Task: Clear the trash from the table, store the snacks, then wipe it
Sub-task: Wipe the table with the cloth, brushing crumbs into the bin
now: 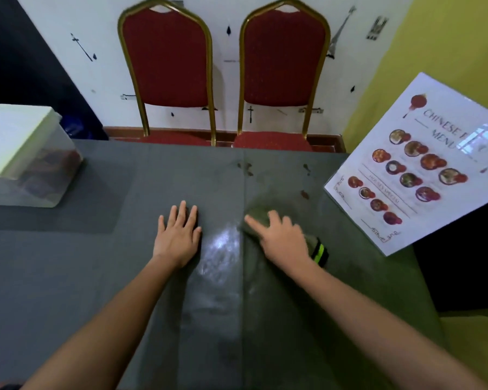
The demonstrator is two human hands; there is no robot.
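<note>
The grey table fills the view. My right hand presses flat on a grey-green cloth with a black and neon-yellow band at its near end, just right of the table's centre seam. My left hand lies flat on the table, fingers spread, holding nothing. A wet shiny streak runs between the hands and towards me. Small dark red stains dot the table beyond the cloth. A clear plastic box with a white lid holds dark snack packets at the far left.
A laminated Chinese food menu lies at the table's right edge, overhanging it. Two red chairs with gold frames stand against the white wall behind the table. A yellow wall is at the right.
</note>
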